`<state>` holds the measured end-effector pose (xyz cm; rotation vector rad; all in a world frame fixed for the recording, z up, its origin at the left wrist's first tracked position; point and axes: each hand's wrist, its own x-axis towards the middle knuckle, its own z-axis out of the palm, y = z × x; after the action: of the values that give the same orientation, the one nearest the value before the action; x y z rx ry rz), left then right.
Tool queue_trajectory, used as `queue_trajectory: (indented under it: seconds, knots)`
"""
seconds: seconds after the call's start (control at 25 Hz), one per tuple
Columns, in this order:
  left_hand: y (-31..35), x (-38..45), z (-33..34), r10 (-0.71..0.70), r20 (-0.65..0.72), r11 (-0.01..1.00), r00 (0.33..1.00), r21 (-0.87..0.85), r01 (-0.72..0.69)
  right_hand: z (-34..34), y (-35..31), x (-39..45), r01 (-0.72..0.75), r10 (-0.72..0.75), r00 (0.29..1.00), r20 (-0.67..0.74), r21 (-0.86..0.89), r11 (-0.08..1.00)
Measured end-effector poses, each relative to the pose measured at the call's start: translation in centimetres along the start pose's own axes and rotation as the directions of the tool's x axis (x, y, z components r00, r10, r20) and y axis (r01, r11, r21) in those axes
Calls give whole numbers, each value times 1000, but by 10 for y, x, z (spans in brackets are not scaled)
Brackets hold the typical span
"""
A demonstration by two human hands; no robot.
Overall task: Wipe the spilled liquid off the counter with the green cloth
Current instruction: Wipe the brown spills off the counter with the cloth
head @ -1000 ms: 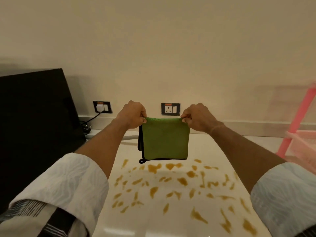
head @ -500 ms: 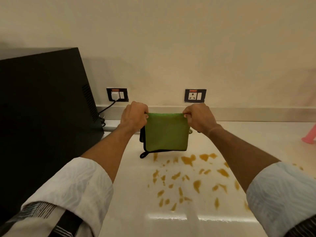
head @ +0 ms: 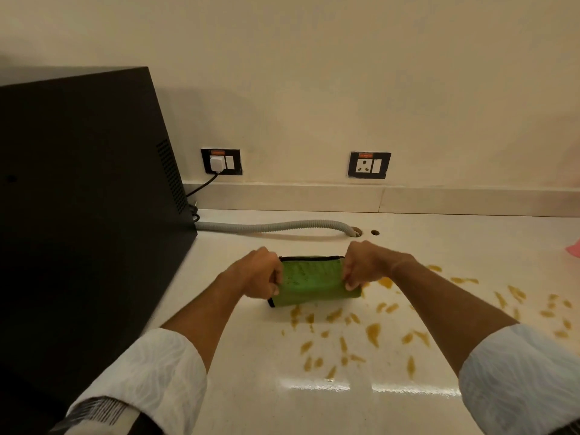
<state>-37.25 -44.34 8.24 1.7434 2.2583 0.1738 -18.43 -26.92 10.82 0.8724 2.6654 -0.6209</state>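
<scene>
Cloth (head: 310, 285), held hanging above the counter (head: 251, 387) a second ago, has been lowered onto it at the spill's (head: 373, 332) far-left edge, pinched by left hand (head: 259, 273) and right hand (head: 365, 265), so wiping can be begun.

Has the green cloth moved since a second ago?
Yes. The green cloth has come down: earlier it hung level with the wall sockets; now it sits low at the counter, beside the spilled liquid.

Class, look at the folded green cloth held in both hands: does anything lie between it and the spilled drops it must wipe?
Nothing visible does. The green cloth sits at the spill's far edge, with bare counter around.
</scene>
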Motion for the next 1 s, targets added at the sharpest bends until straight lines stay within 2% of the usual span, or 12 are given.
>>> queue_trajectory:
  seconds: [0.12,0.2,0.24,0.32,0.4,0.44,0.56,0.76,1.0]
  knots:
    - [4,-1,15,12,111,1000,994,-8,-11,17,2,7,-35,47,971,235,-55,998]
    - [1,0,16,-1,98,1000,995,-7,2,23,4,13,-36,32,959,281,11,999]
    - [-3,1,17,-15,78,1000,997,4,15,24,5,15,-18,9,971,239,34,999]
    - [-12,4,22,-43,39,998,998,48,41,29,6,20,42,-44,998,47,40,998]
    - [-20,2,34,-75,13,992,997,100,73,36,4,25,92,-82,990,-113,78,993]
    - [-24,2,41,-91,1,988,996,126,90,43,2,29,105,-93,985,-148,80,991]
    - [-36,0,65,-123,-47,986,991,111,128,69,-5,43,102,-104,978,-181,-22,995]
    - [-55,0,95,-178,-186,984,966,-62,169,117,-29,71,95,-119,971,-207,-119,988]
    - [-72,1,127,-230,-190,969,954,43,242,151,-38,93,69,-127,952,-278,-208,976]
